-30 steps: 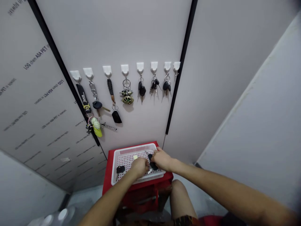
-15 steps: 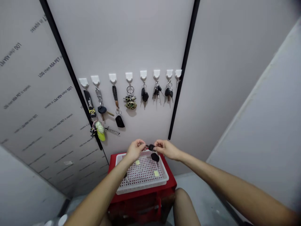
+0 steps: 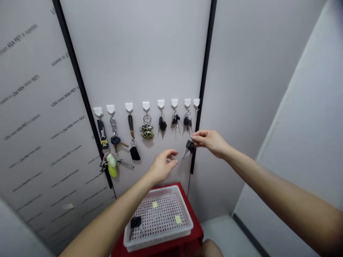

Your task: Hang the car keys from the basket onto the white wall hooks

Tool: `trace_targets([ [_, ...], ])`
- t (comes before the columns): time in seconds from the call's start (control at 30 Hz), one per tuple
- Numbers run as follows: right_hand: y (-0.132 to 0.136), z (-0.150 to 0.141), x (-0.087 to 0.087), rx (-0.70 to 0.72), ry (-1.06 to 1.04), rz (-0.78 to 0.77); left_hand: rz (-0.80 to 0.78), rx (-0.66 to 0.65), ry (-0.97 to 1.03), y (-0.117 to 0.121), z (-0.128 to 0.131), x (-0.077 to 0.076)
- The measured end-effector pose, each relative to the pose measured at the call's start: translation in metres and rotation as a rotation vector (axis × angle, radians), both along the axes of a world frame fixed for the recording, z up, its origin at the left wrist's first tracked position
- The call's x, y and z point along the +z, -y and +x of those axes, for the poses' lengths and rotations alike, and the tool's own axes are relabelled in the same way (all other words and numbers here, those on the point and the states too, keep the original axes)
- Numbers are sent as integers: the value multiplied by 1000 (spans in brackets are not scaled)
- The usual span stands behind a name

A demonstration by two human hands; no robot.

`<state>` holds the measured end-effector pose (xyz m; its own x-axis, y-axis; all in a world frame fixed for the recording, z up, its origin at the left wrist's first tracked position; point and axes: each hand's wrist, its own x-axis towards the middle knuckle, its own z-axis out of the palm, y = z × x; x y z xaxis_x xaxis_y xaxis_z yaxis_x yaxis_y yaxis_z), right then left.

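My right hand (image 3: 210, 141) pinches the ring of a bunch of keys (image 3: 189, 146) with black heads, which dangles in front of the wall near the black strip. Just above it, another bunch of black-headed keys (image 3: 187, 122) hangs from a white hook (image 3: 187, 103). The rightmost white hook (image 3: 196, 103) has no keys on it. My left hand (image 3: 164, 165) is in the air left of the held keys, fingers apart and holding nothing. Below, a white perforated basket (image 3: 160, 237) contains black-headed keys (image 3: 136, 222) at its left side.
More key sets hang in the row, including a brass-coloured keychain (image 3: 147, 135), a black fob (image 3: 135, 153) and a lanyard (image 3: 102, 134) with a yellow-green charm. Two pale yellow notes lie in the basket, which stands on a red surface (image 3: 197, 228).
My right hand has lifted the keys from above the basket up towards the right-hand hooks. The left hand has let go and come away from them. The camera view has tilted upward.
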<state>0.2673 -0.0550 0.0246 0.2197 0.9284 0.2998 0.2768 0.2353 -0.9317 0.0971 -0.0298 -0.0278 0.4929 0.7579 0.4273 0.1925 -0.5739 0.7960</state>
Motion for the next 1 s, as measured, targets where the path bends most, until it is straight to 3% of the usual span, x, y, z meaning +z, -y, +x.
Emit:
trace_targets([
  [0.13,-9,18,36,-126,-101,156,143,-28,-14,8,25,27],
  [0.27,-27,30,57,-241,-119,246,188,6,-34,11,38,37],
  [0.47,-56,37,64,-353,-80,233,200,138,11,3,38,42],
  [0.63,-62,39,59,-448,-6,229,142,181,11,0,31,36],
  [0.77,-50,39,43,-576,142,270,39,206,80,-2,14,21],
  [0.87,-35,20,8,-590,230,347,-78,266,234,-6,-5,-2],
  [0.93,-25,-5,-27,-310,241,248,-195,305,315,-8,-17,-22],
  [1.0,-19,-34,-61,152,271,4,-311,304,334,-10,-26,-38],
])
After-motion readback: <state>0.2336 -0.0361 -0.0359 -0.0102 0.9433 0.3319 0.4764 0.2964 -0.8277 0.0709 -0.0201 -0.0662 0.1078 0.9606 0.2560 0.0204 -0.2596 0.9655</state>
